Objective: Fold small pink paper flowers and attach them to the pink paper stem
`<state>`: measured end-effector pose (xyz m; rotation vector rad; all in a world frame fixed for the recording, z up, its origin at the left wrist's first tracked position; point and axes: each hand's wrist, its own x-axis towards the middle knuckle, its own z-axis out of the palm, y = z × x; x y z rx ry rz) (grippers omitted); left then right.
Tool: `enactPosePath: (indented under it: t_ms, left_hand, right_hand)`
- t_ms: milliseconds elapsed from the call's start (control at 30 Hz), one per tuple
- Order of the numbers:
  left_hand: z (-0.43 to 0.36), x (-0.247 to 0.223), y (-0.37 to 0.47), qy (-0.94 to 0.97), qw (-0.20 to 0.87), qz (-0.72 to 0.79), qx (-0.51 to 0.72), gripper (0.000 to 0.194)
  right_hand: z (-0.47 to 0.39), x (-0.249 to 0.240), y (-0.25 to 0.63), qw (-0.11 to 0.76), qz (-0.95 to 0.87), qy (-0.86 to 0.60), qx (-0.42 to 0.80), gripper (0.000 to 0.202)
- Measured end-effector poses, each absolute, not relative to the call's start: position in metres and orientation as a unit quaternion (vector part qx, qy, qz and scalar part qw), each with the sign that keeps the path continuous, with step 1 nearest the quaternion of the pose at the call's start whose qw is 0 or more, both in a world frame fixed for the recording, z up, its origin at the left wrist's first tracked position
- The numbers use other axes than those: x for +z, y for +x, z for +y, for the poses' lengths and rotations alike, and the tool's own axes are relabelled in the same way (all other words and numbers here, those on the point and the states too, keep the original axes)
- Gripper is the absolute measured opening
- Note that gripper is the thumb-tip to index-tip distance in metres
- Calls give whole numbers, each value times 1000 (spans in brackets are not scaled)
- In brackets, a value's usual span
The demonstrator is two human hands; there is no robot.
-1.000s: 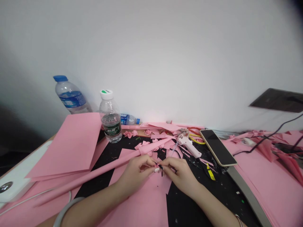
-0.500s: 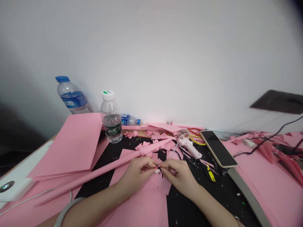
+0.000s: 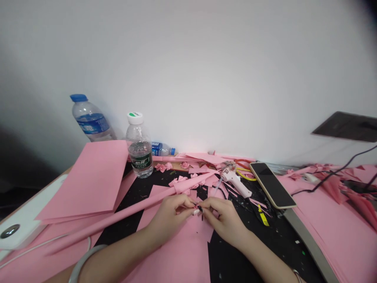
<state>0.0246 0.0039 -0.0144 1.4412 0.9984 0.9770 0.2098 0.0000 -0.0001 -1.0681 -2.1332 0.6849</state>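
Close together over a pink paper sheet [image 3: 179, 251], my two hands meet fingertip to fingertip. My left hand [image 3: 171, 214] is closed in a pinch, and so is my right hand [image 3: 222, 216]. Between them is a small pink-and-black piece [image 3: 200, 209], largely covered by the fingers, so its kind cannot be made out. A long rolled pink paper tube [image 3: 123, 214] passes behind my left hand and over my left forearm's far side. Just beyond my right hand lies a white glue gun [image 3: 237, 184], its nozzle end among pink scraps.
At the back left stand a water bottle with a white cap [image 3: 140, 151] and a blue-capped bottle [image 3: 92, 122]. Folded pink paper [image 3: 88, 181] lies left. A phone [image 3: 273, 185], scissors with yellow handles [image 3: 247, 175] and stacked pink sheets [image 3: 338, 220] are on the right.
Almost nothing differs. Both hands keep their pinch in the same place, with only slight finger movement, and the whole view has shifted a little.
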Motion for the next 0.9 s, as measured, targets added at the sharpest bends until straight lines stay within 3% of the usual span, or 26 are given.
enactPosePath:
  t_ms: [667, 900]
  left_hand:
    - [5, -19, 24, 606, 535, 433, 399, 3]
    - [6, -23, 25, 568, 583, 412, 410, 13]
  right_hand:
    - [1, -1, 212, 324, -814, -402, 268, 18]
    - [0, -3, 211, 331, -812, -404, 262, 17]
